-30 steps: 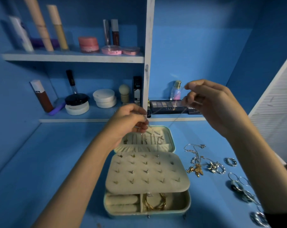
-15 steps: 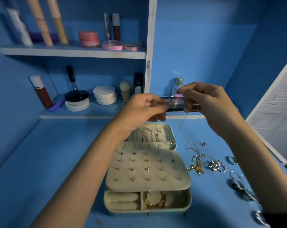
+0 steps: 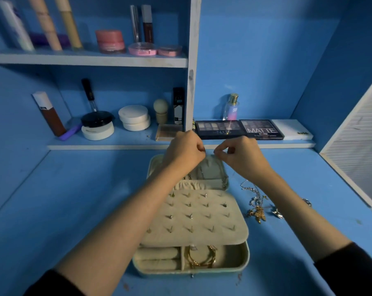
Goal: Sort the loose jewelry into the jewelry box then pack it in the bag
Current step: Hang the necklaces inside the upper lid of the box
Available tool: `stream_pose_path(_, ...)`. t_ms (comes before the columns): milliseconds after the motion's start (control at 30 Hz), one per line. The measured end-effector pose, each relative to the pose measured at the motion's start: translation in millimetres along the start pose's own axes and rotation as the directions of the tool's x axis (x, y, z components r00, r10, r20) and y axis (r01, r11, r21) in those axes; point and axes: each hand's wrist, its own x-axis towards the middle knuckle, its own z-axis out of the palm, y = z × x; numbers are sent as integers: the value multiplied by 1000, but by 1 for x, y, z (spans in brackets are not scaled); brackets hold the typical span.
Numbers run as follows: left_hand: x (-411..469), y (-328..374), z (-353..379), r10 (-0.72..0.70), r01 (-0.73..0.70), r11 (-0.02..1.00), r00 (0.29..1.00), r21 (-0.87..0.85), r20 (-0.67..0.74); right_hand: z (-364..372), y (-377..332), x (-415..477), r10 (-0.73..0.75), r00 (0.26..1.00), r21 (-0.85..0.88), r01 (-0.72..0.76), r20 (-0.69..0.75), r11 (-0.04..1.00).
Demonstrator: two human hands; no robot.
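Note:
A cream jewelry box [image 3: 243, 256] lies open on the blue desk. Its lid [image 3: 215, 174] lies flat at the far side, with chains against its lining. An earring panel [image 3: 198, 216] studded with small earrings covers the middle. Gold bangles [image 3: 202, 256] sit in the front compartment. My left hand [image 3: 184, 150] and my right hand [image 3: 238, 155] hover close together over the lid's far edge. Each pinches an end of a thin necklace chain that is barely visible. Loose silver chains [image 3: 253, 195] and a gold pendant [image 3: 258, 214] lie right of the box.
Small silver pieces [image 3: 278, 213] lie further right, partly behind my right forearm. Eyeshadow palettes [image 3: 240, 129] and a perfume bottle [image 3: 231, 107] stand on the low shelf [image 3: 116, 145] just behind my hands. Cosmetics fill both shelves. A white slatted panel [image 3: 355, 146] borders the right.
My hands have come down and forward from chest height to the lid's far edge, moving closer together. The chain that stretched between them now hangs too slack to see.

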Motion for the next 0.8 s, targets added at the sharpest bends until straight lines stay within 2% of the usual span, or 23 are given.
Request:
stream_pose_path(100,-6,7,3,31,-42,990,996,132,81,2,-1,-8,-56,997,-149,63,53,987)
stream_pose_path(200,-16,10,2,69,-92,969,992,229,107,-1,-7,-19,-104,978,-314,158,182,936)
stream_pose_path(367,-29,8,-6,12,-57,980,974,192,227,-11,-12,-30,-87,957,-383,192,276,904)
stream_pose_path(467,-37,5,-18,-7,-12,998,956,65,293,-24,-14,-38,-66,956,-283,150,285,947)
stream_pose_path(567,-40,4,-27,-56,117,977,946,-177,319,-38,-20,-40,-80,962,-127,116,259,985)
stream_pose_path(700,-35,13,-25,-101,278,785,939,-554,329,-41,-30,-34,-99,986,106,84,138,991)
stream_pose_path(800,-28,18,-21,-102,301,701,940,-647,327,-35,-32,-27,-45,995,254,22,84,967)
